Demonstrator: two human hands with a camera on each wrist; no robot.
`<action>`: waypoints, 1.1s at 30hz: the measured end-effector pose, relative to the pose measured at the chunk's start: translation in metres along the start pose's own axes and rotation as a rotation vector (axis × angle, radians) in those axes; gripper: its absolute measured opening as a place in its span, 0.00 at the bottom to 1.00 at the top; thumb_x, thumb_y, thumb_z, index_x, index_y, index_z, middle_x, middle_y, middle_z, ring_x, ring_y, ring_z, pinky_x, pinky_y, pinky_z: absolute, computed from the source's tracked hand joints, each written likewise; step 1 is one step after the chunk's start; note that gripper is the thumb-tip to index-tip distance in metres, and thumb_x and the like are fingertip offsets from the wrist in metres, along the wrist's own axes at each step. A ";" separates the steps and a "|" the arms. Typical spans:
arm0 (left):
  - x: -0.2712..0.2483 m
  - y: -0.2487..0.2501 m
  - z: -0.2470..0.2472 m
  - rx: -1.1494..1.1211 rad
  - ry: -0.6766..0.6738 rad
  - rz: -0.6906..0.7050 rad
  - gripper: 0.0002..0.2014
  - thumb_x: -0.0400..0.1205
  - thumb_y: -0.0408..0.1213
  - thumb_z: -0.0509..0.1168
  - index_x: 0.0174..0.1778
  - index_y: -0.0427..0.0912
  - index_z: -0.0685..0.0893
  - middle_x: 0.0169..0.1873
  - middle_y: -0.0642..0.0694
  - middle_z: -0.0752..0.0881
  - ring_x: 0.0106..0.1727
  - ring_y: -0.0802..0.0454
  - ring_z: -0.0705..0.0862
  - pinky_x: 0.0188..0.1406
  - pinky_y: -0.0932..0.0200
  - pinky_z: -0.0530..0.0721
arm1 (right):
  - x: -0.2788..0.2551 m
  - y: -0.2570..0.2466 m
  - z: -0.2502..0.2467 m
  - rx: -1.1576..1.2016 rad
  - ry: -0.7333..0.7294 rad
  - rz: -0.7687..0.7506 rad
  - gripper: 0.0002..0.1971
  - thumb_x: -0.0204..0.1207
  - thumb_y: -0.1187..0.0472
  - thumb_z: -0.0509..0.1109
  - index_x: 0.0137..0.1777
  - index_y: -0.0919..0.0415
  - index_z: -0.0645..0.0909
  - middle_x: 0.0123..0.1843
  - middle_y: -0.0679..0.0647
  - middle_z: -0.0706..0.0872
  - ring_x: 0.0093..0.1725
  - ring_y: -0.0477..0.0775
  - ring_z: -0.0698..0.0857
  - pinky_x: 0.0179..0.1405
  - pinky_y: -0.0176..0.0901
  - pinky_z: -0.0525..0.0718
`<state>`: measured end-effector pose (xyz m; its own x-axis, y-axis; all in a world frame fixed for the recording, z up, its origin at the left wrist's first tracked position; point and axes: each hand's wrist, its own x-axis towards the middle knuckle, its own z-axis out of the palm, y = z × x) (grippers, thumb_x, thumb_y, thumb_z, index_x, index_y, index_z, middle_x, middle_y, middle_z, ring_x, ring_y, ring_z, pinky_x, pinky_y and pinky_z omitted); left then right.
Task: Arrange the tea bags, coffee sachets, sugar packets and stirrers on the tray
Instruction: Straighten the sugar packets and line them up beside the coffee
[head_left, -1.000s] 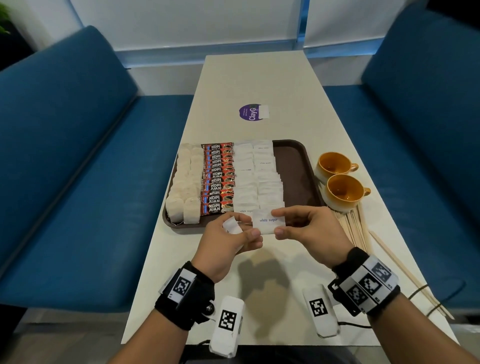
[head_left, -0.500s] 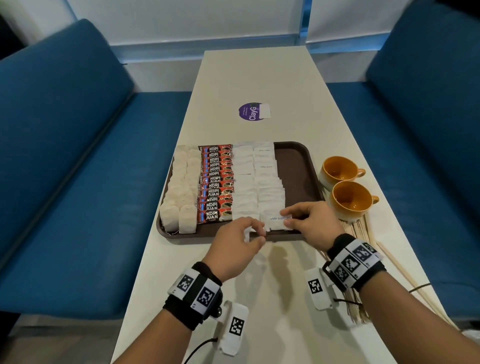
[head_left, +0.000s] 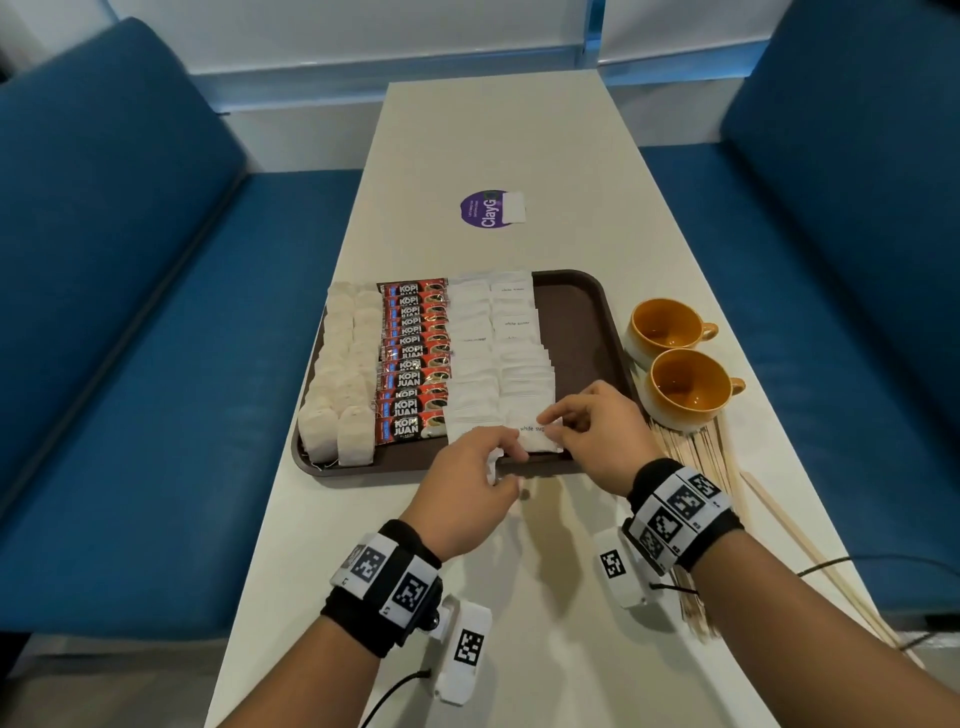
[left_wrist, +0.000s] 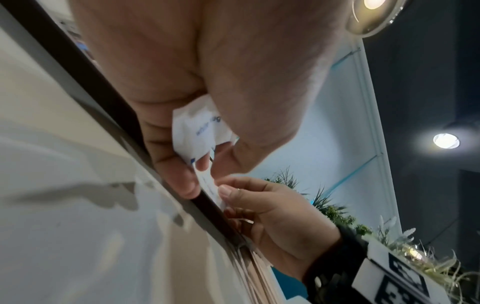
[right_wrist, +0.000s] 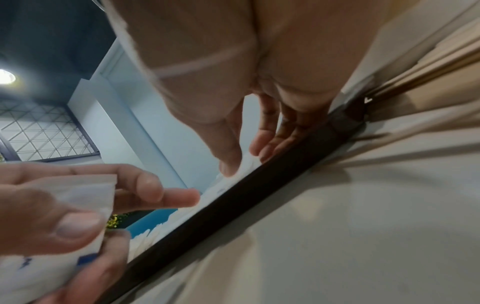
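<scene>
Though pinched in mid-air short of the tray (head_left: 582, 291) 1 s ago, now laid down inside it: sugar packet (head_left: 535, 435), "white sug…" side up, at the near end of the rt sugar column, just inside the near rim, overlapping the packet behind. Not let go yet. Rt hand (head_left: 587, 431) w/ thumb & forefinger pinching its rt edge, fingers (right_wrist: 228, 164) low over the rim. Lt hand (head_left: 467, 493) also moved fwd to the near rim, fingers (left_wrist: 182, 183) clenched on spare packets (left_wrist: 197, 131), fingertips touching the laid packet's lt edge, prob. to square it up.

Meaning for the task: one more sugar placed, rt column extended to the near edge, so prob. no room left there. Tea bags (head_left: 343, 374) in two columns far lt, coffee sachets (head_left: 413, 364) next, sugar packets (head_left: 493, 353) in two columns after that. Bare strip of tray left on the rt side. Stirrers (head_left: 691, 467) not on the tray yet, bundled on the tabletop (head_left: 519, 130) rt of it, partly under the rt wrist, by two orange cups (head_left: 670, 330).

Left to do, judging by this: release, place the spares from the lt hand, then move stirrers onto the bare strip. Approx. three-quarters done.
</scene>
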<state>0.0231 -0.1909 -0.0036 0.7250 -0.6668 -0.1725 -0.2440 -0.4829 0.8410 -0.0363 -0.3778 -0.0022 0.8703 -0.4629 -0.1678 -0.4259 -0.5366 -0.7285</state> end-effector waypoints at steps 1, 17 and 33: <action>-0.002 0.001 -0.002 -0.043 0.011 -0.007 0.17 0.76 0.32 0.70 0.50 0.61 0.83 0.64 0.64 0.82 0.52 0.52 0.87 0.53 0.52 0.84 | -0.002 -0.001 -0.001 0.017 0.017 -0.017 0.04 0.81 0.56 0.77 0.50 0.43 0.90 0.54 0.44 0.78 0.53 0.40 0.83 0.48 0.29 0.76; -0.042 0.006 -0.021 -0.965 0.154 -0.113 0.14 0.83 0.14 0.64 0.60 0.33 0.77 0.46 0.35 0.92 0.43 0.36 0.92 0.45 0.51 0.92 | -0.068 -0.036 -0.023 0.342 -0.001 -0.227 0.08 0.78 0.56 0.80 0.54 0.43 0.89 0.47 0.43 0.91 0.48 0.47 0.89 0.51 0.41 0.90; -0.047 0.003 -0.022 -0.801 0.254 -0.035 0.10 0.83 0.18 0.68 0.51 0.33 0.92 0.39 0.42 0.92 0.44 0.40 0.93 0.50 0.57 0.92 | -0.065 -0.041 -0.001 0.571 0.001 -0.094 0.11 0.75 0.70 0.80 0.43 0.68 0.78 0.41 0.64 0.89 0.42 0.63 0.92 0.40 0.54 0.94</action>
<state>0.0023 -0.1490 0.0182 0.8699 -0.4648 -0.1649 0.2427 0.1124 0.9636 -0.0755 -0.3260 0.0390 0.8977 -0.4323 -0.0847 -0.1455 -0.1093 -0.9833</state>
